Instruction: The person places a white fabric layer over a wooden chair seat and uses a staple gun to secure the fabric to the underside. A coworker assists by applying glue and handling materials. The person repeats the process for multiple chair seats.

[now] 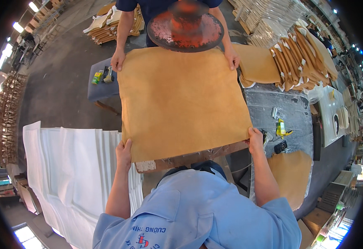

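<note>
A large tan square cushion cover (pixel 181 99) lies flat on a wooden work surface in front of me. My left hand (pixel 123 152) grips its near left corner. My right hand (pixel 255 139) grips its near right corner. A co-worker in a dark top stands across from me, with one hand (pixel 118 59) on the far left corner and the other hand (pixel 232 57) on the far right corner. A round rusty red press plate (pixel 185 27) hangs above the far edge.
Stacked white foam sheets (pixel 73 166) lie at my left. Piles of tan covers (pixel 302 58) sit at the right, beside a grey table (pixel 289 112) with a yellow tool (pixel 281 127). Another tan piece (pixel 291 176) lies lower right. A small blue bench (pixel 100 85) holds tools.
</note>
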